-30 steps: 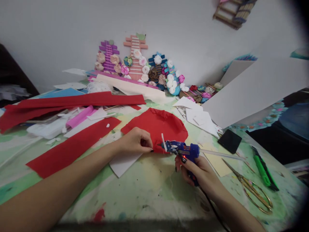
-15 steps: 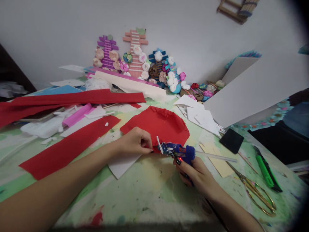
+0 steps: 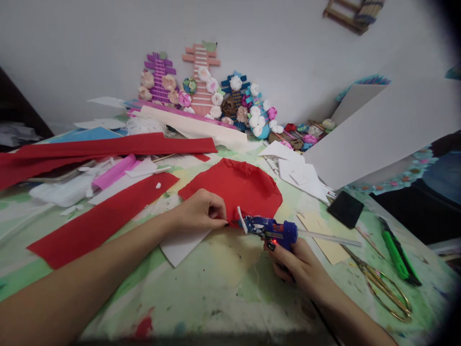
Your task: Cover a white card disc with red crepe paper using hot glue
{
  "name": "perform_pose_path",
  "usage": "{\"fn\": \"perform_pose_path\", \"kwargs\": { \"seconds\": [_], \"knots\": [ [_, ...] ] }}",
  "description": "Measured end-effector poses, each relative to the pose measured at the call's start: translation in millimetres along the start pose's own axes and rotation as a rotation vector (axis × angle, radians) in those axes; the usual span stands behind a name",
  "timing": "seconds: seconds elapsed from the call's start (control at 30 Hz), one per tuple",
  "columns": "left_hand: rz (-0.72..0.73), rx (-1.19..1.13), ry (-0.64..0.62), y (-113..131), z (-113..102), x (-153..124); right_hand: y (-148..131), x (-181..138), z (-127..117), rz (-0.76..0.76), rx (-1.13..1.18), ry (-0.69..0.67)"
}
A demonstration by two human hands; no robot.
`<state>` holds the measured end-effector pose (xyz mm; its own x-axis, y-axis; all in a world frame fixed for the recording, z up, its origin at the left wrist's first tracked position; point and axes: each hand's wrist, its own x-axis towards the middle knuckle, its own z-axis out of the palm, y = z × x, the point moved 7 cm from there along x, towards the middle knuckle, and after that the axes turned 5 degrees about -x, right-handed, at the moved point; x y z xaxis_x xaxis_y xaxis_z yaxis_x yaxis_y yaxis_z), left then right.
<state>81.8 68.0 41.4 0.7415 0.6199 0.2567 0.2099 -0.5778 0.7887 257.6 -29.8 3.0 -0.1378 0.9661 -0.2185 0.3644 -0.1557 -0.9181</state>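
A rounded piece of red crepe paper (image 3: 237, 185) with a folded, crumpled far edge lies in front of me. My left hand (image 3: 203, 211) pinches its near edge between thumb and fingers. Under that hand, part of a white paper sheet (image 3: 183, 250) sticks out. My right hand (image 3: 297, 264) is wrapped around a blue hot glue gun (image 3: 279, 231), its red light lit and a clear glue stick jutting from the back. The gun's nozzle points left, close to the red paper's near edge; whether it touches cannot be seen.
Right of me lie gold-handled scissors (image 3: 383, 288), a green utility knife (image 3: 398, 252), a black flat object (image 3: 345, 210) and yellow paper (image 3: 326, 240). Red crepe strips (image 3: 97, 221) lie left. Decorated guitar shapes (image 3: 201, 81) lean on the wall; a white board (image 3: 382, 134) stands right.
My right hand has shifted slightly right with the glue gun, its nozzle sliding along the paper's near edge. My left hand keeps its pinch in nearly the same place.
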Motion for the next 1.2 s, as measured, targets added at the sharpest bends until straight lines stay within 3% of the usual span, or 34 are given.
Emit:
{"fn": "perform_pose_path", "kwargs": {
  "seconds": [0.37, 0.53, 0.93, 1.2],
  "knots": [
    [-0.020, -0.032, 0.039, -3.1, -2.2, 1.3, 1.7, 0.0, -6.6, -0.075, 0.155, 0.067],
    [-0.029, 0.004, 0.066, -4.5, -0.8, 1.7, 0.8, -0.6, -2.9, -0.058, 0.065, 0.028],
    [0.028, 0.147, 0.102, -1.7, -2.6, 1.2, 4.3, -1.1, -4.4, -0.039, 0.046, 0.042],
    [0.153, 0.179, 0.052, 5.8, 0.2, -2.4, 5.1, -2.2, -1.6, -0.014, 0.039, 0.005]
  ]
}}
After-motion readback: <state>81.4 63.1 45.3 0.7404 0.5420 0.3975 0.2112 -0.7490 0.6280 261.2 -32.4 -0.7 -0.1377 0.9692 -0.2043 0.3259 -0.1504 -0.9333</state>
